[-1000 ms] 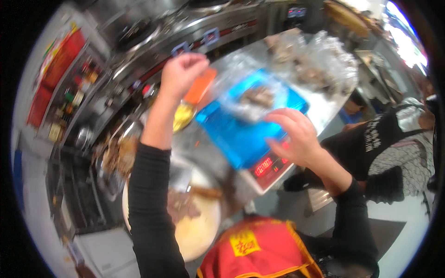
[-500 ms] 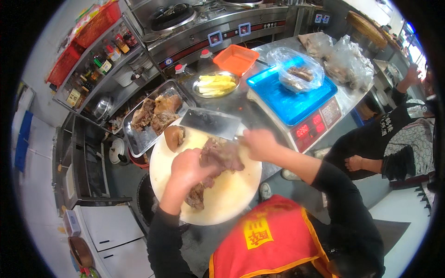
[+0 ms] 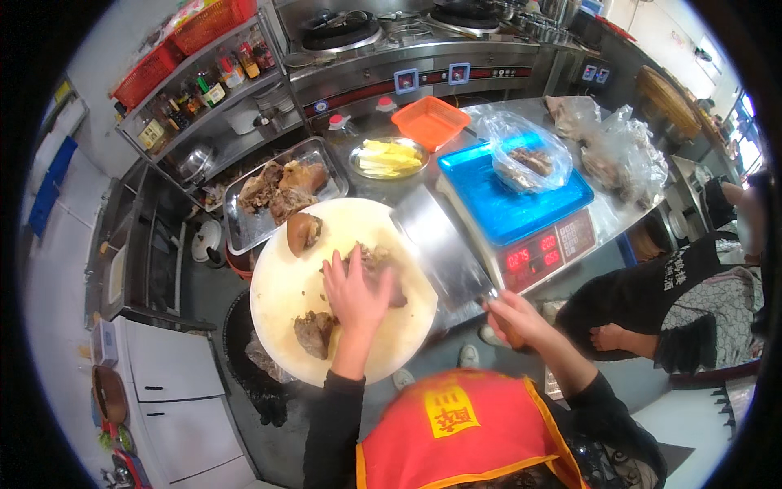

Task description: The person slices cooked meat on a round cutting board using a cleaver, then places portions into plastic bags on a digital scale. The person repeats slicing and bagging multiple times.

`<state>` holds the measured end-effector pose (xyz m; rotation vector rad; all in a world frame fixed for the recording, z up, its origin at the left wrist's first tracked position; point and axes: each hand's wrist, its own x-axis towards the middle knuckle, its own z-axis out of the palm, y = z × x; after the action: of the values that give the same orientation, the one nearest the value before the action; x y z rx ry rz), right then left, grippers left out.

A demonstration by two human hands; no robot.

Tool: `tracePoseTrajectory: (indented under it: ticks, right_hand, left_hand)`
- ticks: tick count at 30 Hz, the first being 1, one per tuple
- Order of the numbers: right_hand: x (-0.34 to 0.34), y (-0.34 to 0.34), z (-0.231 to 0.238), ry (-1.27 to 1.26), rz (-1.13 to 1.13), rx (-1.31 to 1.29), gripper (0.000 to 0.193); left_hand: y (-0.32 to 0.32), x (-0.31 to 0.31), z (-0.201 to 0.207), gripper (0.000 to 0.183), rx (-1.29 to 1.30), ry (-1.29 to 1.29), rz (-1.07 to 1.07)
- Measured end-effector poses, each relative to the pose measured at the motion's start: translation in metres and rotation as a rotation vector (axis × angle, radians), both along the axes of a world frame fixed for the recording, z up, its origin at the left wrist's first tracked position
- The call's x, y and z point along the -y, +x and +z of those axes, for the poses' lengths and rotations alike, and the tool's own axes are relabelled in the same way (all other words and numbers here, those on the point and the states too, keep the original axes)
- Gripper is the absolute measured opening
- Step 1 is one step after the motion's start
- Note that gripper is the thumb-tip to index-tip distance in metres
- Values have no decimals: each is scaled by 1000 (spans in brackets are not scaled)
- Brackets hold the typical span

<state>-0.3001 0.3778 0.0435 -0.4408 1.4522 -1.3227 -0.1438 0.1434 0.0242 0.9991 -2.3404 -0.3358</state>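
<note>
My right hand (image 3: 521, 320) is closed round the brown handle of a cleaver (image 3: 446, 248). Its wide metal blade slants up and away from me, past the right edge of a round, pale cutting board (image 3: 281, 273). My left hand (image 3: 358, 295) lies with spread fingers on a chunk of dark cooked meat (image 3: 394, 281), covering part of it. Nearer me on the board, beside my left wrist, sits a second dark meat piece (image 3: 313, 334). A rounded brown piece with skin (image 3: 304, 235) rests toward the far left, among scattered crumbs.
Behind the board stands a metal tray (image 3: 236, 241) of meat, then a plate of yellow strips (image 3: 389, 159) and an orange basket (image 3: 432, 122). Right of the cleaver is a scale (image 3: 529, 262) with a blue tray (image 3: 481, 213) and bagged meat (image 3: 525, 167). A co-worker's hand (image 3: 607, 337) shows far right.
The cleaver has swung from above the meat to the board's right side, my right hand drawing back toward me. My left hand has gone from gripping the meat to lying spread over it.
</note>
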Motion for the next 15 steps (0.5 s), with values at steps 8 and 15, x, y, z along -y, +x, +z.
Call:
tracePoseTrajectory:
  ticks: [8, 15]
  right_hand:
    - [-18, -1, -42, 76, 84, 334, 30]
    - [13, 24, -18, 85, 257, 319, 34]
  left_hand:
    - [-32, 20, 15, 60, 467, 76, -150]
    - [-10, 3, 4, 60, 223, -29, -38]
